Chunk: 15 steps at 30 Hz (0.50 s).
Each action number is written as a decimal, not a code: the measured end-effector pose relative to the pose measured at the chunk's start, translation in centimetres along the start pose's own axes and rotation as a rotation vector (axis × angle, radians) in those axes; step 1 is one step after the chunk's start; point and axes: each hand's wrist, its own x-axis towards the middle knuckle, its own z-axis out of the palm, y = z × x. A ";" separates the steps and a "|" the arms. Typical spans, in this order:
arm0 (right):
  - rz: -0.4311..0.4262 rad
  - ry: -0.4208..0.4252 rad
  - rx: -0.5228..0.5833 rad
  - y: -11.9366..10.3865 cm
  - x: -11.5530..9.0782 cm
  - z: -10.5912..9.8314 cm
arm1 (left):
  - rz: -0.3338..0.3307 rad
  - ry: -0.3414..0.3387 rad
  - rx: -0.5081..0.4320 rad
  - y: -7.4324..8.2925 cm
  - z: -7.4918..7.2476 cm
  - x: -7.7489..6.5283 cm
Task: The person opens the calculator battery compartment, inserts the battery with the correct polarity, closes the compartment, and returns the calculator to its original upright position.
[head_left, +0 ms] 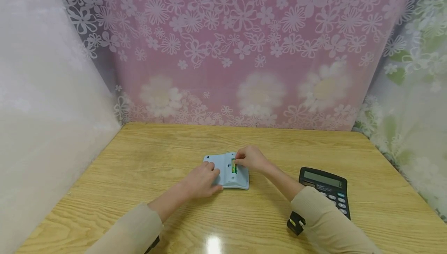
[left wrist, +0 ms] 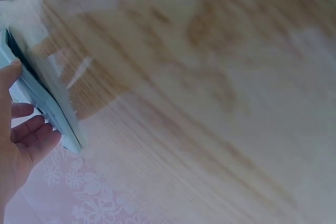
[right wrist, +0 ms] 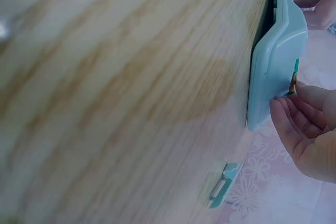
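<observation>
A light blue calculator [head_left: 219, 165] lies face down on the wooden table, its battery slot uncovered. A green battery [head_left: 234, 166] sits in that slot. My left hand [head_left: 202, 178] grips the calculator's left part, thumb at the near edge and fingers over the back; in the left wrist view the thumb [left wrist: 13, 72] lies against its edge. My right hand [head_left: 253, 159] pinches at the far end of the battery with thumb and fingertips. In the right wrist view, the battery [right wrist: 293, 80] shows only partly beside the right thumb [right wrist: 311, 95].
A black calculator [head_left: 323, 180] lies face up on the right, partly under my right sleeve [head_left: 324, 215]. A small teal plastic piece [right wrist: 224, 184] rests on the table beyond the blue calculator. Pink floral cloth [head_left: 227, 52] hangs behind the wooden table [head_left: 157, 145].
</observation>
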 end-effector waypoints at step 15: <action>0.010 0.014 -0.047 0.0 0.2 0.3 | -0.002 -0.003 -0.009 0.1 -0.3 -0.1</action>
